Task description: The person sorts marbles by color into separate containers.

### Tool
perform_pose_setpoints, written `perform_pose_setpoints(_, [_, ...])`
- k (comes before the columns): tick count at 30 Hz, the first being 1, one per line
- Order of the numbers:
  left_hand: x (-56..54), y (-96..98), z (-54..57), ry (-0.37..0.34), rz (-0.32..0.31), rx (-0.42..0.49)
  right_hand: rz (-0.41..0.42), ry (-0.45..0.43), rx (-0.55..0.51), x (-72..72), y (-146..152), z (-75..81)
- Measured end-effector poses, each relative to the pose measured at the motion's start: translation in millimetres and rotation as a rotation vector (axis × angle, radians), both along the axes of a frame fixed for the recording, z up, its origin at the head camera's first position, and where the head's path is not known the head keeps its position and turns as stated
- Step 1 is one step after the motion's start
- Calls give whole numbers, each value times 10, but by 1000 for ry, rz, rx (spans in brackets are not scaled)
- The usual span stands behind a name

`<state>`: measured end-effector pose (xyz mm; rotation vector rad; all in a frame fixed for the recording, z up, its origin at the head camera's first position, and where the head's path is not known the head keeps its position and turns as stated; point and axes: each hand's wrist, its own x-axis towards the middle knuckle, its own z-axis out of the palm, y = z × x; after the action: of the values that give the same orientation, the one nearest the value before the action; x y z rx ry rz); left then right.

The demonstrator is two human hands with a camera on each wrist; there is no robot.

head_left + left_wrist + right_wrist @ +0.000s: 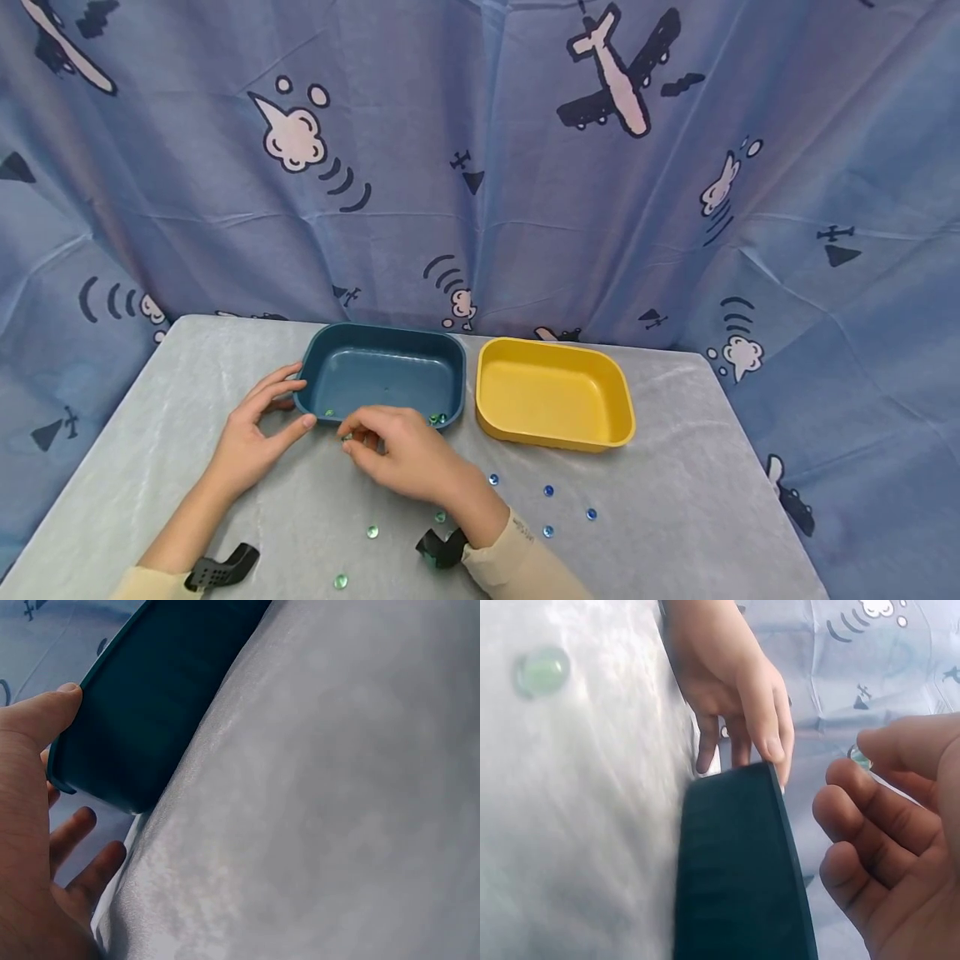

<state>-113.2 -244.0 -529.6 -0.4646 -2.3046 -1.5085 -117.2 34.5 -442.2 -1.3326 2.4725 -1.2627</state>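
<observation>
My left hand (251, 437) rests at the left end of a dark teal plastic tub (375, 400), fingers fairly straight. Its thumb (64, 701) touches the rim at the front corner, while the lower fingers spread free of the tub. In front of the same tub, my right hand (405, 450) pinches a small clear green glass bead (860, 757) between thumb and forefinger. That bead is level with the tub's front rim in the head view. A few green beads (329, 412) lie inside the tub along its front side.
A yellow tub (555, 396) stands just right of the teal one. Several blue glass beads (549, 491) lie on the grey cloth-covered table (675, 500) before it. Loose green beads (372, 532) lie nearer the front edge. A patterned blue curtain (480, 167) hangs behind.
</observation>
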Motion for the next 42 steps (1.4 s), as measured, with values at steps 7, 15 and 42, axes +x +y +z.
perform_pose_setpoints(7, [-1,6,-22,-4,10,12,-76,-9,-65,-91,140,55])
perform_pose_setpoints(15, [-9,4,-23,2,5,22,-160,-10,-105,-207,296,69])
perform_pose_setpoints(42, [3,9,-26,-8,12,17,-313,-87,-134,-455,596,-27])
